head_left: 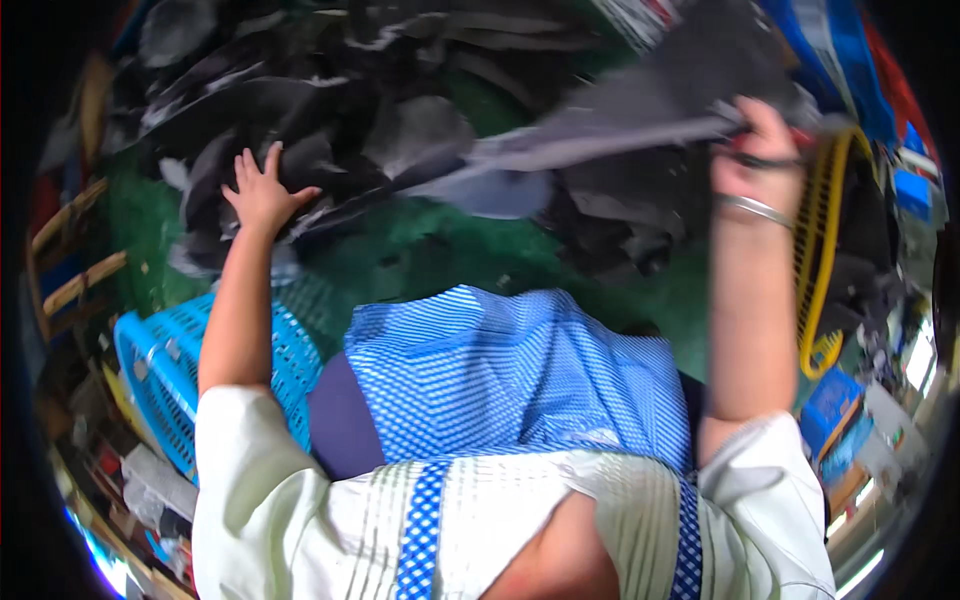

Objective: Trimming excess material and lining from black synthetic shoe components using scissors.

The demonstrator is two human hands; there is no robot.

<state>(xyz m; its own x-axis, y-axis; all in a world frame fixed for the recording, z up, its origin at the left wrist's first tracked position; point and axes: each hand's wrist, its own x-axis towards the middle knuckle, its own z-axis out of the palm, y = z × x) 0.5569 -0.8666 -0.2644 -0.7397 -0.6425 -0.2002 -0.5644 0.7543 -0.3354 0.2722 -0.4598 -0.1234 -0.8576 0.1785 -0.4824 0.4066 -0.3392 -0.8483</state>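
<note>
My left hand (265, 198) lies with its fingers spread on a heap of dark grey and black sheet scraps (420, 135). Out to the right, my right hand (762, 160) is closed and raised, gripping a large dark grey sheet (660, 95). The sheet stretches from there toward the middle of the heap and is smeared by motion. A black loop and a bit of red show at the right fingers; what they belong to I cannot make out. A silvery bangle circles the right wrist.
A blue plastic basket (165, 370) stands tilted by my left arm. Beyond my right arm is a yellow basket (825, 240) with dark pieces beside it. Wooden bars (85, 280) stand at the left, and a blue box (830, 405) sits at the right. The floor (400, 255) is green.
</note>
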